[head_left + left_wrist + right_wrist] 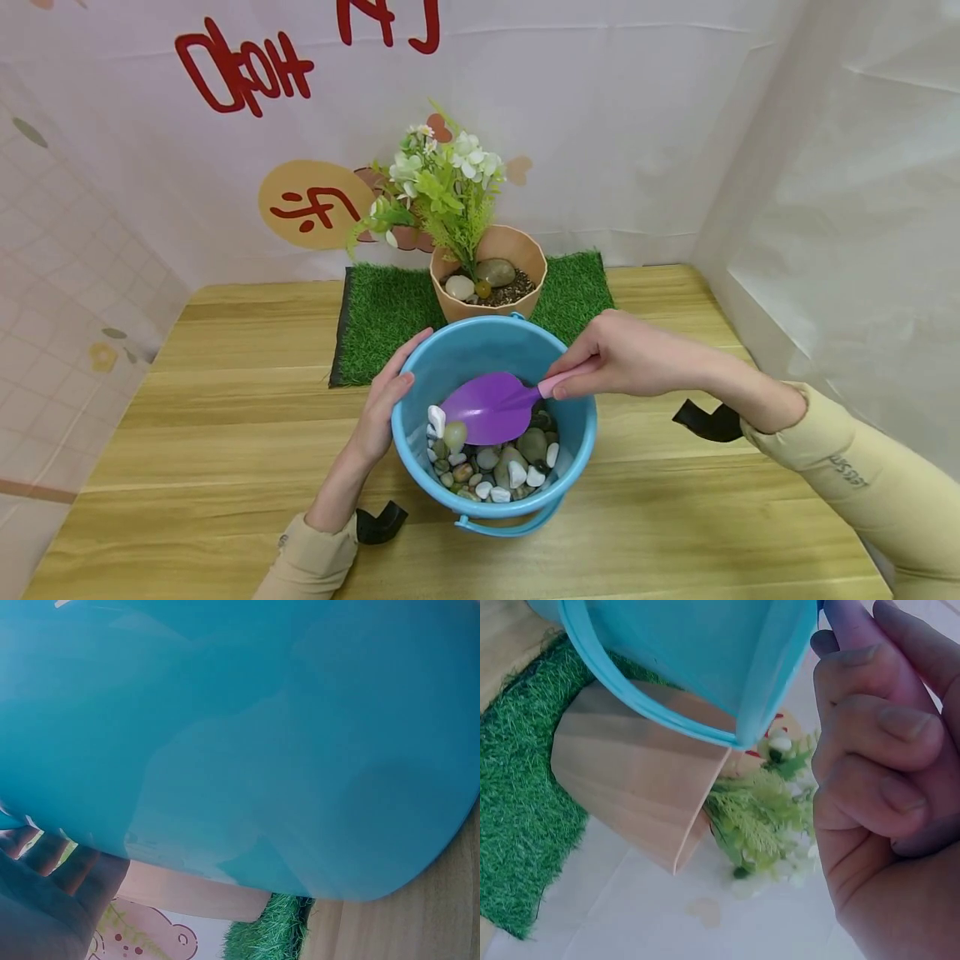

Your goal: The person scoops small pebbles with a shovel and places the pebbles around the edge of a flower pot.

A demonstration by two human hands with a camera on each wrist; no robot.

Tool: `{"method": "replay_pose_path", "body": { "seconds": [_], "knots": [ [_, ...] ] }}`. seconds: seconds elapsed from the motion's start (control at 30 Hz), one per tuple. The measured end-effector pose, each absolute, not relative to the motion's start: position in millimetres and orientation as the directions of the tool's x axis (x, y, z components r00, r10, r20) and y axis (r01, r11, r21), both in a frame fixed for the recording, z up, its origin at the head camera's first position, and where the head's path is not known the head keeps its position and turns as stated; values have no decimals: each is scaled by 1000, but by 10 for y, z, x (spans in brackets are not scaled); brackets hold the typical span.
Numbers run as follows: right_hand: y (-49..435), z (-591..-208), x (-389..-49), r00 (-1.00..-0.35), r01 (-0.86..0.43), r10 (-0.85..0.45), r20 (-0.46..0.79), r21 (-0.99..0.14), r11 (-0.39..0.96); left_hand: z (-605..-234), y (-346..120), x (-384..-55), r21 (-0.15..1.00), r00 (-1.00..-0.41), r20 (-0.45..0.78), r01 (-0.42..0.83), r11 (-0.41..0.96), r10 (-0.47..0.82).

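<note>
My right hand grips the pink handle of a purple toy shovel; in the right wrist view its fingers curl round that handle. The blade is down inside a blue bucket, over a layer of mixed pebbles, and hides some of them. A white stone and a yellowish stone lie at the blade's left edge. My left hand rests against the bucket's left side, thumb at the rim. In the left wrist view its fingers lie along the outer wall.
Behind the bucket, a peach flowerpot with soil, stones and white artificial flowers stands on a green turf mat. The bucket's handle hangs at the front. Wooden tabletop extends to both sides; printed cloth forms the backdrop.
</note>
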State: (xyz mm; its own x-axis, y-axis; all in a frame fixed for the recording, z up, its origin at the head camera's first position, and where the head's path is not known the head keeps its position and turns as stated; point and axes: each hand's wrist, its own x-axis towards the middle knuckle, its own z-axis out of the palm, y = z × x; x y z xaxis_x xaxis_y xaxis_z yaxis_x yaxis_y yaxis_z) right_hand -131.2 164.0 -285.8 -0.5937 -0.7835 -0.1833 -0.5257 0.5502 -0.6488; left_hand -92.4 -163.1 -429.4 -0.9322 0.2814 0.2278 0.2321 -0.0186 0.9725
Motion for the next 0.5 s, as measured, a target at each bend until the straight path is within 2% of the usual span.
{"method": "replay_pose_path", "body": {
  "seconds": [0.2, 0.5],
  "knots": [
    [1753, -2769, -1345, -650, -493, -737, -186, -633, 596, -4278, -1619, -915, 973, -935, 222, 230, -3, 275],
    [1997, -2592, -1481, -778, -420, -598, -193, -547, 724, -4244, -1600, -903, 974, -942, 214, 225, 12, 260]
  ]
}}
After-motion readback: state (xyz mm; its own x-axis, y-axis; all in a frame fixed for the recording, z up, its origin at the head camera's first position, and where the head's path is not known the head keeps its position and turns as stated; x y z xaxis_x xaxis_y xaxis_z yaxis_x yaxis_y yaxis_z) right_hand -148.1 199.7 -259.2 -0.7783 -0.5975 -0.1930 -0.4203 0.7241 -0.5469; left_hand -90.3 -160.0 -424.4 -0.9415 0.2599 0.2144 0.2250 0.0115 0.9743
